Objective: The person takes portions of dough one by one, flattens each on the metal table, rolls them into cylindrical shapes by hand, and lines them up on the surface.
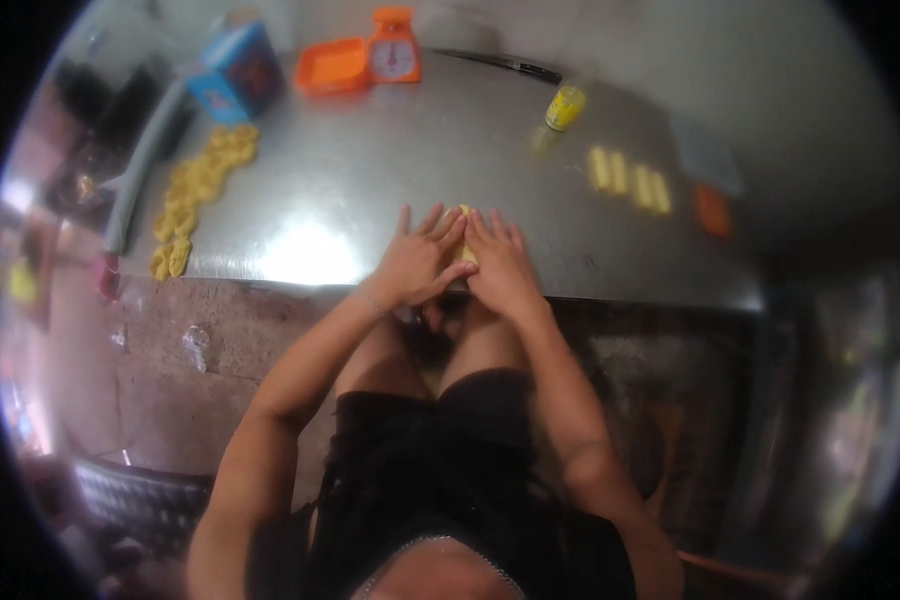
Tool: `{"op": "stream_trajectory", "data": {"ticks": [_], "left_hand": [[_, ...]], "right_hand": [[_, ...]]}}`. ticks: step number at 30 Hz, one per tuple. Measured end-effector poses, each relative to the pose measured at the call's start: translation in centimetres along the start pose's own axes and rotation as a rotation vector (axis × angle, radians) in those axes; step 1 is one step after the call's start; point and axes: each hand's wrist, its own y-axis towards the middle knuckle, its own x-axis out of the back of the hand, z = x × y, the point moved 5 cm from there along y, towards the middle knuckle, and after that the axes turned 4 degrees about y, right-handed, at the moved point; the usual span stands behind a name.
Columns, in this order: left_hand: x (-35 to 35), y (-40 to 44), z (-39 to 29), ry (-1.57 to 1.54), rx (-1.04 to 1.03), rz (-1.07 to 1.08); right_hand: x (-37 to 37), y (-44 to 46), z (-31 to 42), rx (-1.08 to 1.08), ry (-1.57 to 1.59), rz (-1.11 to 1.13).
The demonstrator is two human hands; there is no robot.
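Observation:
A small piece of yellow dough point(468, 240) lies on the metal table near its front edge, mostly covered by my two hands. My left hand point(417, 260) rests flat over its left side with the fingers spread. From the right, my right hand point(502, 265) presses flat on it, fingers stretched forward. The hands meet over the dough, thumbs close together. Further right sit several pale yellow dough sticks point(616, 174) side by side. At the table's left end, several yellow dough lumps point(192, 184) form a curved line.
Along the back stand a blue box point(236, 76), an orange kitchen scale point(393, 55) and an orange tray point(332, 66). A dark-handled knife point(530, 69) lies near the wall. A yellow-labelled container point(564, 108) stands right of centre. An orange flat item point(712, 210) is at far right.

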Motion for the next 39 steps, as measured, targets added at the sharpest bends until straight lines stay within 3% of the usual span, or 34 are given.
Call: {"op": "stream_trajectory", "data": {"ticks": [2,4,5,6,8,9,12,16,19,21,25,27,34,37,39], "left_hand": [[1.2,1.3,1.2,-0.066,0.011,-0.031],[2.4,2.4,3.7,-0.353,0.155,-0.219],[2.2,3.3,4.5,-0.430,0.214,-0.243],[1.5,3.8,5.1,-0.434,0.215,-0.240],[-0.2,5.7,6.2,-0.584,0.188,-0.007],[-0.4,6.3,6.0,-0.631,0.161,0.055],[-0.7,7.2,6.2,-0.549,0.207,0.138],[-0.1,6.6,6.0,-0.683,0.243,0.039],[0.1,6.2,5.3,-0.600,0.269,0.079],[1.6,5.2,4.2,-0.334,0.096,-0.115],[1.0,0.2,1.2,-0.159,-0.004,-0.119],[0.7,-1.7,-0.5,0.059,-0.096,-0.255],[1.4,-2.7,-1.7,0.015,-0.085,-0.267],[-0.9,-3.3,-2.0,0.079,-0.019,-0.053],[-0.4,-3.2,-2.6,0.084,-0.009,-0.070]], "right_hand": [[0.8,1.4,-1.6,-0.001,0.067,0.043],[1.9,2.8,-3.5,-0.091,0.423,-0.090],[2.2,3.3,-4.0,-0.132,0.415,-0.121],[2.0,3.9,-4.2,-0.136,0.414,-0.118],[1.1,5.6,-4.2,-0.142,0.304,0.011],[1.0,5.9,-3.6,-0.076,0.313,-0.049],[0.3,6.4,-4.0,-0.147,0.304,0.039],[-0.3,5.8,-4.5,-0.249,0.636,0.025],[0.4,5.2,-3.7,-0.214,0.606,-0.039],[1.7,4.0,-1.6,0.071,0.164,-0.188],[0.4,-0.7,0.5,0.258,-0.045,-0.268],[-0.1,-1.9,0.4,0.219,-0.048,-0.257],[1.2,-1.7,1.9,0.175,-0.035,-0.203],[0.5,-2.8,2.0,0.149,-0.016,-0.165],[0.5,-2.7,1.8,0.135,-0.011,-0.157]]}}
